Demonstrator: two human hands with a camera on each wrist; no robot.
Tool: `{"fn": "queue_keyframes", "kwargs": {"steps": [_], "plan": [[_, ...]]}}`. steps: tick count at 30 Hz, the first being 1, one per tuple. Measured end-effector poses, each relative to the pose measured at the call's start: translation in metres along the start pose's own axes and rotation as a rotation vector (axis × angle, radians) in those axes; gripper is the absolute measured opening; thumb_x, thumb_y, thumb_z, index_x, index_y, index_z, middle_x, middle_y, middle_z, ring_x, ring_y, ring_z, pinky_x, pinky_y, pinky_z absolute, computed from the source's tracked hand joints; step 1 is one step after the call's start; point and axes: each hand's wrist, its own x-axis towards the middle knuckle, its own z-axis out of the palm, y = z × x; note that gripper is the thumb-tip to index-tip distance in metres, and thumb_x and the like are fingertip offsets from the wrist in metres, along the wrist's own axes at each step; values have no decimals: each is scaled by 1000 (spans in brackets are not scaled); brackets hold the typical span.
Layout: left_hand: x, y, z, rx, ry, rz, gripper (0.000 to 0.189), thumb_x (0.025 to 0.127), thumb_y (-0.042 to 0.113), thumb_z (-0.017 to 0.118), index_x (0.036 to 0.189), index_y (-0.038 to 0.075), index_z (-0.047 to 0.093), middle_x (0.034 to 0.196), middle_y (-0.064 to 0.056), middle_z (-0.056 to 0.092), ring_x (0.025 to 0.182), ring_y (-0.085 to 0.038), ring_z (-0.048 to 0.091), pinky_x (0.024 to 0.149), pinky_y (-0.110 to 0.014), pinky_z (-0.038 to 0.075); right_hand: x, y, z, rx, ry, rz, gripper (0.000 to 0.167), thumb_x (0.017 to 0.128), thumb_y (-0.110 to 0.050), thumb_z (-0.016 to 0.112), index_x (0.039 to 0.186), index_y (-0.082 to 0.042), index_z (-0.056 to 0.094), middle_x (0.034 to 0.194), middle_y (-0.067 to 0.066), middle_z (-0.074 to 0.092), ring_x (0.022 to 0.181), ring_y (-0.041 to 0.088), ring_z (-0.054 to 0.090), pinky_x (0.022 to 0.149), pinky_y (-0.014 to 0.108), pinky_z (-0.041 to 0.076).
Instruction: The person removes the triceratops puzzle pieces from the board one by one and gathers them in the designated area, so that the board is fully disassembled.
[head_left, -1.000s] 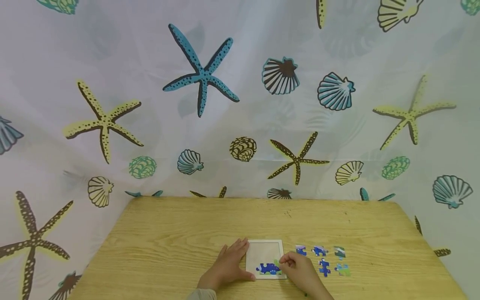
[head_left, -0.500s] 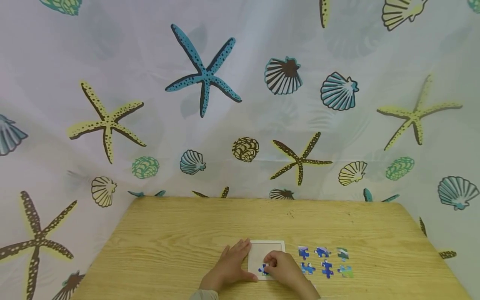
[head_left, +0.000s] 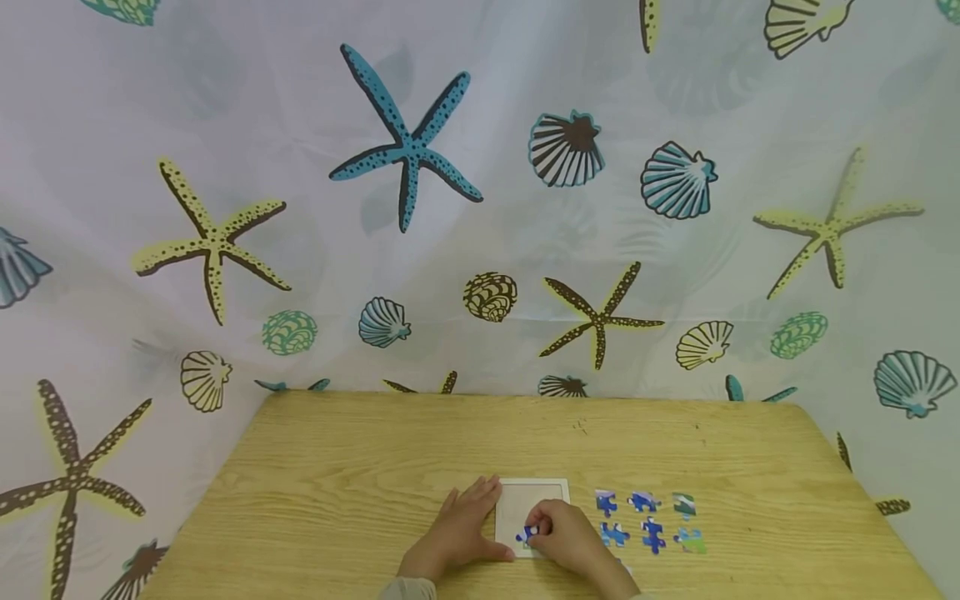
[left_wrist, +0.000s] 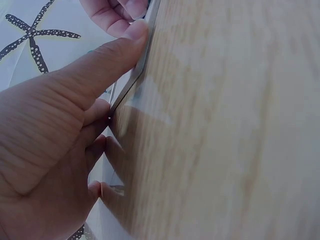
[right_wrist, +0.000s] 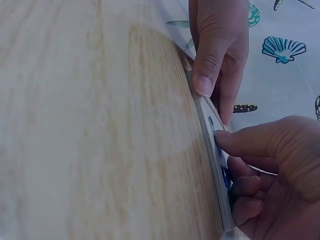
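A shallow white puzzle tray (head_left: 525,482) lies on the table in the head view. Along its left side my left hand (head_left: 457,529) rests with fingers extended, the thumb at the front left corner; the left wrist view shows that thumb (left_wrist: 135,31) pressing the rim. Over the tray's lower part, my right hand (head_left: 567,533) has its fingers curled and pinches a blue jigsaw piece (head_left: 524,534) between thumb and fingertips. This hand hides most of the joined pieces below it. In the right wrist view, the right thumb (right_wrist: 240,142) is right at the tray's edge (right_wrist: 209,142).
Several loose jigsaw pieces (head_left: 652,533), blue, white and green, lie in rows right of the tray. Another pale piece peeks out beside the right wrist. Wood-grain table (head_left: 360,450) surrounds the tray, and a curtain (head_left: 465,242) printed with starfish and shells hangs behind and at both sides.
From the tray's right edge, my right hand has moved left over the joined blue pieces, and loose pieces it was covering now show. The left hand keeps its place on the tray.
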Motion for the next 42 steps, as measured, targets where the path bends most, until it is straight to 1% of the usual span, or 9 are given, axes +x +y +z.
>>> {"fn": "queue_keyframes", "kwargs": {"steps": [3,5,9,15,20,26,34,39,42], "plan": [[0,0,0,5,-1,-3,98,69,49,78,143,0,36,153,-13,29,141,-32,22,111,-60,10,1,0,-1,-14,-8,3,12,75,-1,70,82,-7,63,66,-10,48,59,3,43,53,21,38],[1,-1,1,7,-2,-4,98,69,49,78,143,0,37,153,-12,28,141,-32,22,112,-60,10,1,0,-1,-17,-24,34,12,75,-1,70,83,-7,64,67,-8,48,60,4,43,55,21,37],[1,-3,3,8,-5,-3,99,69,50,78,144,0,37,153,-12,28,141,-32,22,112,-60,10,1,-2,-2,-23,-53,54,14,76,-2,72,86,-7,63,70,-4,48,62,6,42,56,23,36],[1,-3,1,9,-5,6,100,69,51,77,144,0,36,153,-13,28,141,-33,22,112,-60,10,1,-2,-3,-54,-56,81,18,76,-4,72,89,-10,62,77,0,46,67,11,40,59,25,35],[1,-2,-1,1,-4,18,100,69,50,78,143,-1,36,153,-14,28,141,-34,22,111,-61,10,1,-4,-2,-55,-46,89,20,73,-3,72,88,-10,60,82,3,45,72,15,43,63,27,39],[1,-1,-1,-7,-3,15,100,69,50,78,144,-1,36,153,-14,28,141,-34,22,112,-60,10,1,-2,-2,-60,-31,68,23,73,-4,73,88,-12,58,85,1,48,77,14,48,68,28,43],[1,-2,0,-12,-4,13,100,69,50,78,144,-1,36,153,-13,28,141,-33,21,112,-60,9,-1,-1,-2,-48,-26,65,24,74,-5,73,89,-14,57,84,-3,55,77,13,50,69,31,43],[1,-2,1,-12,-7,15,100,69,51,77,144,-1,36,153,-14,28,141,-34,21,112,-60,10,-1,-1,-3,-43,-17,67,17,78,-7,69,87,-16,58,80,-7,57,72,9,51,65,27,42],[1,-3,2,-8,-10,8,100,69,52,77,144,0,35,153,-13,27,142,-33,21,112,-60,9,-2,-1,-6,-30,6,76,13,82,-8,67,87,-15,59,79,-9,58,71,7,51,63,25,41]]}}
